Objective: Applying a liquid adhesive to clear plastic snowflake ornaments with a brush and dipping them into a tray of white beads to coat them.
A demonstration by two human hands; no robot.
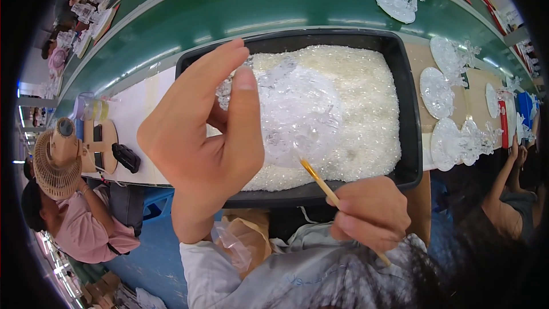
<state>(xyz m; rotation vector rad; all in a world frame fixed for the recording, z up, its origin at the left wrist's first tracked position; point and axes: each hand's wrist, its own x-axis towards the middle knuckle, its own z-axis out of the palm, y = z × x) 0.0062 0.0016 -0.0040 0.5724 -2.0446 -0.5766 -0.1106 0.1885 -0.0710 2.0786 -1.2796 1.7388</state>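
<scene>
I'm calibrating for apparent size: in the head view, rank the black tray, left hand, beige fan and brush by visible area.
1. Black tray
2. Left hand
3. Beige fan
4. Brush, partly covered

Beige fan (pixel 57 166) nr pink-shirted co-worker (pixel 94 226), L side; grn tabletop (pixel 257 4) across bk.
</scene>
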